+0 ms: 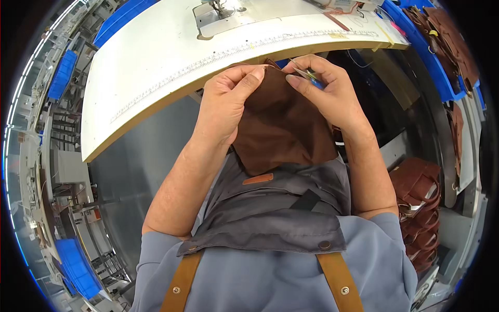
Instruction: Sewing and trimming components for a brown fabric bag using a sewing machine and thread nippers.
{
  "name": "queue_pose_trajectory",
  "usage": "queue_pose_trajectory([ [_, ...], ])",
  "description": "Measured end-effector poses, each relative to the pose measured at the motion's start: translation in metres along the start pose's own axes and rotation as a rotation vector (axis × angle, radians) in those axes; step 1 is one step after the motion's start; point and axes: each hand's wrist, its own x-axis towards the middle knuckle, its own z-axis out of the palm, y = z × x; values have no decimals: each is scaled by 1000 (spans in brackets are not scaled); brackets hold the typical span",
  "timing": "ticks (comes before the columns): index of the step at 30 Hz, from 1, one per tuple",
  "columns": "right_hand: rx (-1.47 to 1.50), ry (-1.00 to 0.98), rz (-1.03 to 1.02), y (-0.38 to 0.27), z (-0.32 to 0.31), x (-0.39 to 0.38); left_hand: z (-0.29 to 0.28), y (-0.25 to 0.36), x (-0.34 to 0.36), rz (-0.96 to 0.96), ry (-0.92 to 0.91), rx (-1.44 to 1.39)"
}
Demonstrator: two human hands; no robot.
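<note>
A piece of brown fabric (283, 127) hangs over my lap, its top edge raised near the table's front edge. My left hand (231, 91) is closed in a pinch on that top edge, thumb against forefinger. Just to the right, my right hand (327, 86) is curled around small thread snips (312, 78) with a blue part. Their thin metal tips point left, toward the fabric's edge, and the fingers hide most of the tool. Whether the tips touch the fabric I cannot tell.
A white sewing table (150, 67) with a printed ruler curves ahead; a sewing machine's needle area (217, 13) sits at its back. Brown leather bags (418, 197) are stacked at right. A blue bin (442, 78) holds more brown pieces. My grey apron (270, 208) covers my lap.
</note>
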Motion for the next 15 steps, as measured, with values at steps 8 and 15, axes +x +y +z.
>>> queue_pose_trajectory([
  [8,42,22,81,4,-8,-8,-7,6,14,27,-182,390],
  [15,110,23,115,18,-19,-19,2,1,17,-25,-205,474],
])
